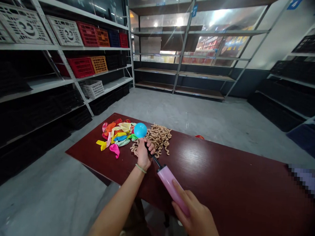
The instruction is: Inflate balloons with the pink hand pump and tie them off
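A pink hand pump (pixel 171 185) with a black rod slants across the front edge of the dark red table (pixel 213 163). My right hand (pixel 194 215) is wrapped round its pink barrel. My left hand (pixel 145 154) is closed on the black handle at the far end. A small, partly inflated blue balloon (pixel 140 130) stands just beyond the left hand; the hand hides where it joins the pump. Limp balloons in many colours (pixel 119 132) lie in a pile to the left. Behind and beside the left hand is a heap of curly tan pieces (pixel 159 137).
A blurred purple thing (pixel 306 178) is at the table's right end. Something small and red (pixel 199 136) shows at the far edge. Shelves with crates (pixel 88 33) stand on the left, a metal rack (pixel 180 55) at the back, more shelving (pixel 296 79) on the right.
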Demonstrator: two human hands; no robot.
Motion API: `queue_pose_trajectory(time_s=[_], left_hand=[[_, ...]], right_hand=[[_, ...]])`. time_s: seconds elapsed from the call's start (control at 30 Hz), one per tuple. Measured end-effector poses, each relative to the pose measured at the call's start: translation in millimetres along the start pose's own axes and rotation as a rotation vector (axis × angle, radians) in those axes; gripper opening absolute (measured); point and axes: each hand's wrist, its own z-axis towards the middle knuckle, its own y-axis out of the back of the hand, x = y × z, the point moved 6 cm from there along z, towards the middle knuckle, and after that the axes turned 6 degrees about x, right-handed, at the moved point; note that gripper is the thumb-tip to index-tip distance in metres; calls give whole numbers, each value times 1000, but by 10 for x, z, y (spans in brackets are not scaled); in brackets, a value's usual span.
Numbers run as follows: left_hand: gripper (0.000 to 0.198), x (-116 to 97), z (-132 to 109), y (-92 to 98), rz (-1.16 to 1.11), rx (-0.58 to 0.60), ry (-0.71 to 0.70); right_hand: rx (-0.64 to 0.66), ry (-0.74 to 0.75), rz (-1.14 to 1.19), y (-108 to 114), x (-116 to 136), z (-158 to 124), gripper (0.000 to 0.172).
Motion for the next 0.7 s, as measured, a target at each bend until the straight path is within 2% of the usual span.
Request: queue_pose_trajectory(time_s=[0.1,0.2,0.27,0.5,0.6,0.7], left_hand=[[27,24,0,7,42,1,12],[26,9,8,12,57,-14,7],[25,1,10,-11,52,0,19],[24,-21,-2,-57,-18,12,17],[24,-5,-3,-39,-29,14,11],[25,-5,0,-8,-23,8,-5]], right_hand=[[-3,-23,-13,-83,107,347,60],[7,-11,-22,-126,166,486,60],[12,8,-15,-122,157,405,60],[44,41,58,14,-6,-235,59],[-9,29,69,52,2,-205,57],[-61,7,66,24,78,75,55]])
